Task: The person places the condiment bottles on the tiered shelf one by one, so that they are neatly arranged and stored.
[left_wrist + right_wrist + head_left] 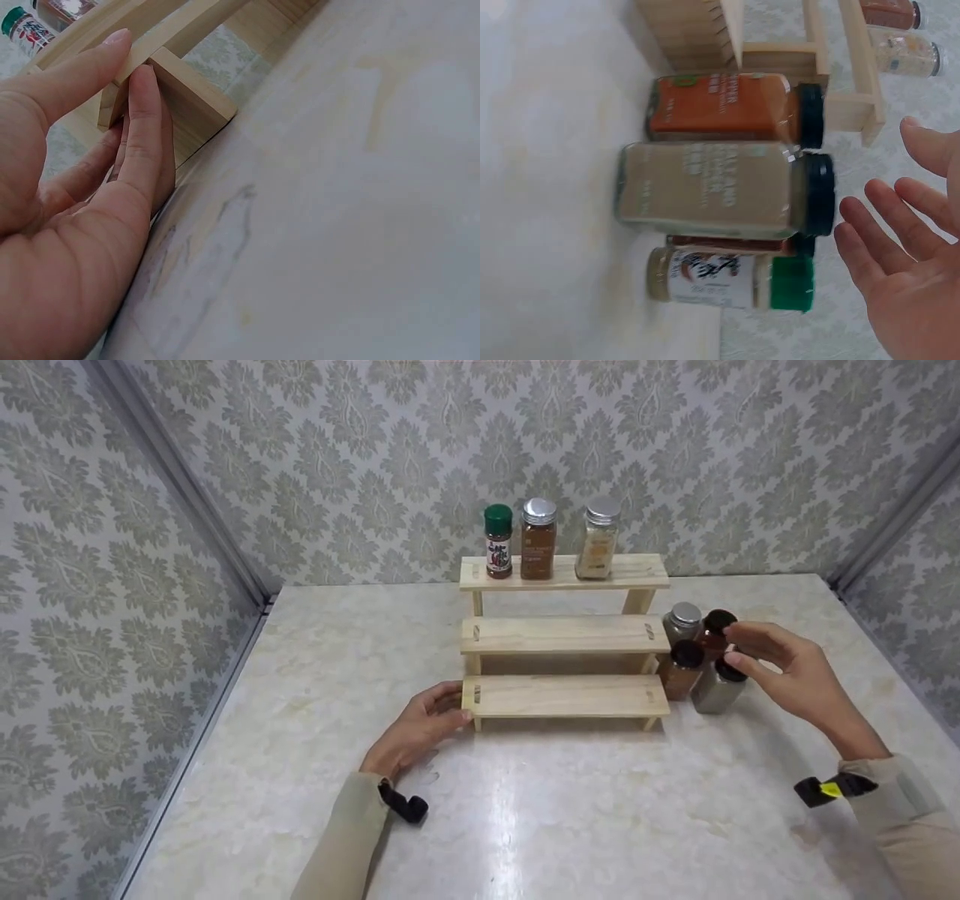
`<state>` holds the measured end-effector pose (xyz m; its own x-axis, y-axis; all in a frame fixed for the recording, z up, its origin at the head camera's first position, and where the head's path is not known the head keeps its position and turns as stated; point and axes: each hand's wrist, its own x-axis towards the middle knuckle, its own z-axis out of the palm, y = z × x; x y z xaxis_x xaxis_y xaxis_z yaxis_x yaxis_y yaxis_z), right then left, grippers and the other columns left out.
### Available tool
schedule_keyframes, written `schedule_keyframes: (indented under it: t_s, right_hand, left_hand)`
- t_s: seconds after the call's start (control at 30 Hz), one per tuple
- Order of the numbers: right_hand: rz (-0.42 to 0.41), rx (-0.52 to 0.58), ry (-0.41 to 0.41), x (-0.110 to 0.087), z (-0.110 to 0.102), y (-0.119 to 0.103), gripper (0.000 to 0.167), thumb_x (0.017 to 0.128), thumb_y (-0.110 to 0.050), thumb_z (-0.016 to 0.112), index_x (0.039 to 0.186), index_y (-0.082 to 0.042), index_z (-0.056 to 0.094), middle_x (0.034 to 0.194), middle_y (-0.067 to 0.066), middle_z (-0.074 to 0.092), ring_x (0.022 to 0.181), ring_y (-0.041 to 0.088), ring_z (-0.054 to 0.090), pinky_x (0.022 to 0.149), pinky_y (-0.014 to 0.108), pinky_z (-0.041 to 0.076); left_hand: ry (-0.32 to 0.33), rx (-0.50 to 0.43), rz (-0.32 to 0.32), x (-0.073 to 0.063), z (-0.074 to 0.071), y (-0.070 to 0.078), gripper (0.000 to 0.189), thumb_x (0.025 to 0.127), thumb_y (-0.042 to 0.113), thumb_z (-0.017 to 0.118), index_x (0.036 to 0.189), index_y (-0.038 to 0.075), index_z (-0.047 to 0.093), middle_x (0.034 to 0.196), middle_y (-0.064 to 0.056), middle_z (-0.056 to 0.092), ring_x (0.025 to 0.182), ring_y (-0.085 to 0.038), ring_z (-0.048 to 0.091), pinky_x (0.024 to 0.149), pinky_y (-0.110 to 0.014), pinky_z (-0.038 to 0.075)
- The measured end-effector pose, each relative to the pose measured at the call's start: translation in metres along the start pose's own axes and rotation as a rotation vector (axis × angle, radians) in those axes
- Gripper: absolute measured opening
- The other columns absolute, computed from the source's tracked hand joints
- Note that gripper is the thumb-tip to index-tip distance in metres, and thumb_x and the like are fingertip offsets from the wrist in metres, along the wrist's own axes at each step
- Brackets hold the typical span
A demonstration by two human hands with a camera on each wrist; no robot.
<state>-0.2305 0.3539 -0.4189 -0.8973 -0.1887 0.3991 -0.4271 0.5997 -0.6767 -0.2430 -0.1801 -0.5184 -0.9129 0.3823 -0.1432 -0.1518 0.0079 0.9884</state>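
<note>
A three-tier wooden shelf rack (562, 695) stands on the table. My left hand (420, 727) grips the left end of its lowest tier, thumb above and fingers against the end and underside. Right of the rack, my right hand (802, 675) is beside the caps of a cluster of spice jars, fingers apart and holding nothing. The cluster includes a beige-grey jar (705, 184) with a black cap, an orange-brown jar (720, 109), a green-capped shaker (712, 277), a silver-capped jar (682, 616) and a dark red jar (712, 637) partly hidden by others.
On the top tier stand a green-capped shaker (498, 555), a reddish-brown jar (538, 551) and a cream-coloured jar (596, 551), both with silver caps. Behind the marble-patterned table (360, 637) rises a patterned wall (375, 472). More patterned panels flank both sides.
</note>
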Motion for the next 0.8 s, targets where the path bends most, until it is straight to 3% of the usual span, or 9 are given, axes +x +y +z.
schedule_keyframes:
  t_s: [0.1, 0.33, 0.53, 0.6, 0.8]
  right_hand:
    - [-0.003, 0.011, 0.007, -0.006, 0.005, 0.010, 0.044, 0.103, -0.007, 0.072, 0.145, -0.002, 0.062, 0.134, 0.002, 0.068, 0.119, -0.012, 0.059, 0.099, 0.005, 0.048]
    - [0.040, 0.001, 0.044, -0.018, 0.018, 0.026, 0.048, 0.100, -0.007, 0.076, 0.146, -0.001, 0.062, 0.136, 0.009, 0.065, 0.119, -0.016, 0.056, 0.097, 0.001, 0.047]
    - [0.073, 0.047, 0.060, -0.023, 0.024, 0.035, 0.054, 0.098, -0.006, 0.078, 0.148, 0.002, 0.058, 0.130, -0.017, 0.061, 0.118, -0.017, 0.056, 0.095, 0.002, 0.048]
    - [0.075, 0.059, 0.068, -0.023, 0.025, 0.036, 0.054, 0.097, -0.005, 0.078, 0.147, 0.003, 0.058, 0.128, -0.020, 0.061, 0.117, -0.016, 0.058, 0.094, 0.002, 0.049]
    - [0.060, 0.021, 0.090, -0.021, 0.023, 0.037, 0.052, 0.097, -0.004, 0.078, 0.146, 0.002, 0.061, 0.130, -0.006, 0.065, 0.114, -0.015, 0.059, 0.091, 0.001, 0.050]
  left_hand:
    - [0.001, -0.005, -0.002, 0.000, 0.000, 0.000, 0.066, 0.098, 0.010, 0.076, 0.158, 0.007, 0.048, 0.160, -0.015, 0.052, 0.143, -0.029, 0.053, 0.111, -0.038, 0.055]
    - [0.004, -0.007, -0.007, 0.000, 0.000, 0.001, 0.066, 0.099, 0.010, 0.075, 0.158, 0.006, 0.047, 0.161, -0.016, 0.050, 0.145, -0.030, 0.052, 0.112, -0.040, 0.054]
    - [-0.011, -0.010, 0.011, 0.000, 0.000, 0.000, 0.065, 0.099, 0.007, 0.074, 0.157, 0.004, 0.047, 0.160, -0.017, 0.051, 0.146, -0.029, 0.051, 0.111, -0.035, 0.054]
    - [-0.018, -0.021, 0.023, 0.001, 0.000, -0.001, 0.064, 0.099, 0.006, 0.073, 0.157, 0.002, 0.046, 0.160, -0.019, 0.051, 0.145, -0.030, 0.051, 0.110, -0.035, 0.054]
    - [-0.009, -0.010, 0.036, 0.001, -0.001, 0.000, 0.063, 0.099, 0.006, 0.072, 0.156, 0.002, 0.047, 0.159, -0.019, 0.051, 0.146, -0.030, 0.051, 0.110, -0.035, 0.054]
